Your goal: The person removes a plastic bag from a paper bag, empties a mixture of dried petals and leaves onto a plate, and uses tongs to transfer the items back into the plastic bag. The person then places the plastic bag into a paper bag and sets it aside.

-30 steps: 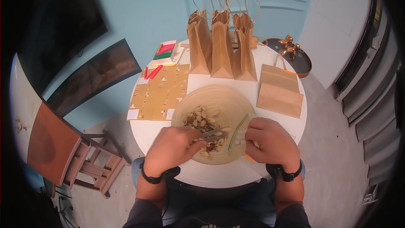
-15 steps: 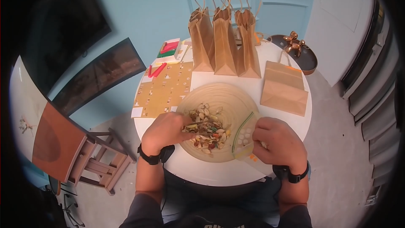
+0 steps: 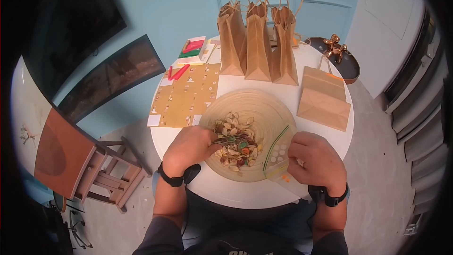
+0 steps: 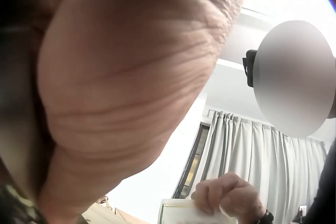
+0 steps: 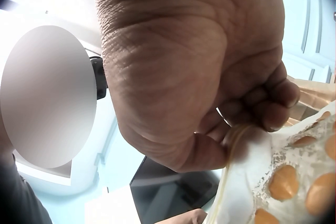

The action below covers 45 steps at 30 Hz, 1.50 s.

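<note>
My left hand point(image 3: 188, 147) holds slim metal tongs point(image 3: 232, 139) whose tips reach into a heap of dried petals and leaves point(image 3: 238, 157). The heap lies in a round, pale wooden plate point(image 3: 276, 106). On the right, my right hand point(image 3: 317, 160) pinches a clear zip bag point(image 3: 276, 153) with a green strip along its mouth and pale dots on its side. The right wrist view shows thumb and fingertips on the edge of the bag point(image 5: 247, 182), where the dots look orange. In the left wrist view my palm point(image 4: 126, 77) hides the tongs.
Three upright brown paper bags point(image 3: 258, 47) stand behind the plate, and another paper bag point(image 3: 324, 97) lies at right. Patterned gold paper point(image 3: 186, 97) with pink strips point(image 3: 179, 72) on it is at left, near a card box point(image 3: 192, 49). A wooden stool point(image 3: 111, 179) stands beside the table.
The left hand with the tongs has drawn away from the bag's mouth, leftward to the heap. The right hand still holds the bag at the plate's right edge. The head view has shifted slightly.
</note>
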Available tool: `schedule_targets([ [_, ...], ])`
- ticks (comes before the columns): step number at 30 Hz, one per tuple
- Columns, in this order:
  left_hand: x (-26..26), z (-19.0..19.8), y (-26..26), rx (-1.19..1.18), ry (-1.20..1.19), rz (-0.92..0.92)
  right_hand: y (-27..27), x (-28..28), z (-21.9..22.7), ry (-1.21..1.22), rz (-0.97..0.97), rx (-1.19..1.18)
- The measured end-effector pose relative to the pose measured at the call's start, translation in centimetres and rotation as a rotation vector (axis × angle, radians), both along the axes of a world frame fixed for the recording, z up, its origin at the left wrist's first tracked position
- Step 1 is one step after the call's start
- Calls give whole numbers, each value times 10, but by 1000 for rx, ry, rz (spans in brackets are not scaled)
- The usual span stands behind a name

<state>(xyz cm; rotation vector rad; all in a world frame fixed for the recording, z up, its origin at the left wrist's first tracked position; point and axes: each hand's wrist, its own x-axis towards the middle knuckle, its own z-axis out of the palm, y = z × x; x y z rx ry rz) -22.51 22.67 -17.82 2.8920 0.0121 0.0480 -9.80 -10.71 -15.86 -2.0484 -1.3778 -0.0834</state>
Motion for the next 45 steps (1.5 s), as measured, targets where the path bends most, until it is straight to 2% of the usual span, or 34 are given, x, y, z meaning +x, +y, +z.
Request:
schedule_targets([
  [6,-5,-4,5,26,-69,-15,3,2,0,-24,14,53],
  [14,-18,24,-9,-90,-168,-39,7,3,-4,-15,30,114],
  [20,-15,24,-53,-152,-191,-245,8,0,-6,-30,56,57],
  [23,-14,27,-51,-169,-178,-198,4,-3,0,-37,45,52],
  [26,-10,20,-24,-88,-193,-8,1,-3,0,-37,32,45],
  [29,2,7,2,13,-103,203,2,-2,-2,-38,34,38],
  [30,7,2,11,22,-115,219,2,-2,-2,-38,36,37],
  [33,18,-6,24,-6,-80,242,2,-2,-1,-30,33,15],
  [36,18,2,23,-81,78,205,3,-1,-1,-22,36,28],
  [39,11,11,17,-128,131,121,3,0,-2,-19,42,25],
  [45,3,10,9,-70,123,79,5,0,-1,-35,38,12],
])
